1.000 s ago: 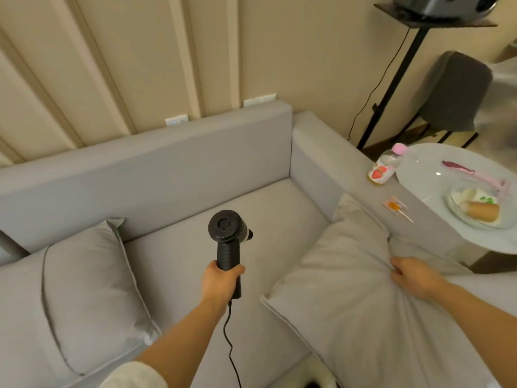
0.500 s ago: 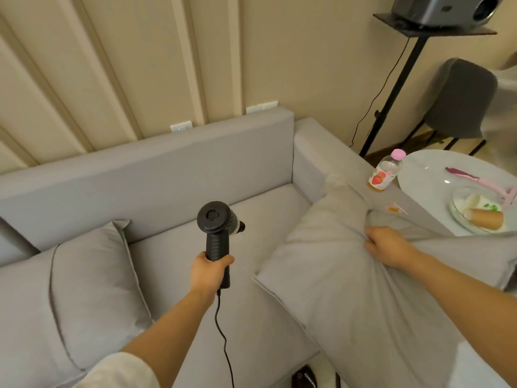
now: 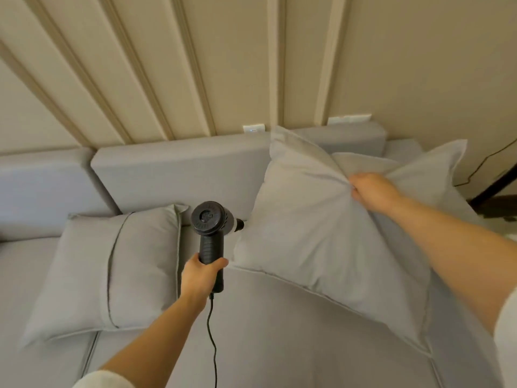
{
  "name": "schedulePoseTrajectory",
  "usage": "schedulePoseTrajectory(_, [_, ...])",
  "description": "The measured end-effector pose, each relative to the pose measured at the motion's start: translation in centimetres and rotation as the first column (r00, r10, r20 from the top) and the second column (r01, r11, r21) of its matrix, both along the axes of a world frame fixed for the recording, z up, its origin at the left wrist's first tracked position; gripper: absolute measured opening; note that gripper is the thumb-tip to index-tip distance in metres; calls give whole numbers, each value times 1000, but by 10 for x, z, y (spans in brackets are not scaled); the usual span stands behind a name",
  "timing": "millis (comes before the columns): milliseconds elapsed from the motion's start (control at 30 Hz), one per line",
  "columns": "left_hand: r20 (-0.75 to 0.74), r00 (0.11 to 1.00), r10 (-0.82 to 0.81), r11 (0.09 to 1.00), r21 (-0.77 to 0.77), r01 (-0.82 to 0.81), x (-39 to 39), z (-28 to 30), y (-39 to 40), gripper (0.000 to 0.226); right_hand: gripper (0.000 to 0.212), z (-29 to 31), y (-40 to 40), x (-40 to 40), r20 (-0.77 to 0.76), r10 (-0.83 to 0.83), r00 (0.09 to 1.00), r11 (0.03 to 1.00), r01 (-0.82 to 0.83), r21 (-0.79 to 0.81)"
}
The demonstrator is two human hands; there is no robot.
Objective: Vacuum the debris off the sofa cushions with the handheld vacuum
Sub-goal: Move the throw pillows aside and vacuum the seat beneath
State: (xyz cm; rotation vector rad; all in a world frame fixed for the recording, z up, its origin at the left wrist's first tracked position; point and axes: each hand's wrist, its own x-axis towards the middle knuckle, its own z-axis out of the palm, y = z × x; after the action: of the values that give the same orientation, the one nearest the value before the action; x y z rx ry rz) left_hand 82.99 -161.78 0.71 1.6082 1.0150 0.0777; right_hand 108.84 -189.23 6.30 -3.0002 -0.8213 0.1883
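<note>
My left hand (image 3: 200, 275) grips the handle of a black handheld vacuum (image 3: 209, 228), held upright above the grey sofa seat cushion (image 3: 279, 331), its nozzle pointing right toward a pillow. Its black cord hangs down from the handle. My right hand (image 3: 372, 191) pinches the top of a large grey pillow (image 3: 321, 233) and holds it lifted, tilted against the sofa backrest (image 3: 173, 175). A second grey pillow (image 3: 112, 270) lies flat on the seat, left of the vacuum. No debris shows on the visible fabric.
A beige panelled wall with two white sockets (image 3: 253, 128) rises behind the sofa. At the far right edge a dark stand leg (image 3: 492, 189) and a thin cable are partly in view.
The right hand has lifted the pillow up and back against the backrest. The view has swung left, so the side table and bottle are out of sight. The vacuum stays in my left hand.
</note>
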Motion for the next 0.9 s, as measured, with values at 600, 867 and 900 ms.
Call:
schedulePoseTrajectory(600, [-105, 994, 18, 999, 43, -14, -27, -3, -11, 35, 31, -55, 169, -148, -946, 216, 241, 962, 112, 248])
schedulePoseTrajectory(867, [-5, 941, -337, 937, 99, 336, -62, -2, 36, 59, 21, -49, 247, -203, -924, 354, 146, 643, 679, 354])
schedulePoseTrajectory(900, [23, 921, -389, 918, 89, 385, -69, -4, 51, 67, 17, -51, 264, -209, -928, 336, 164, 598, 724, 344])
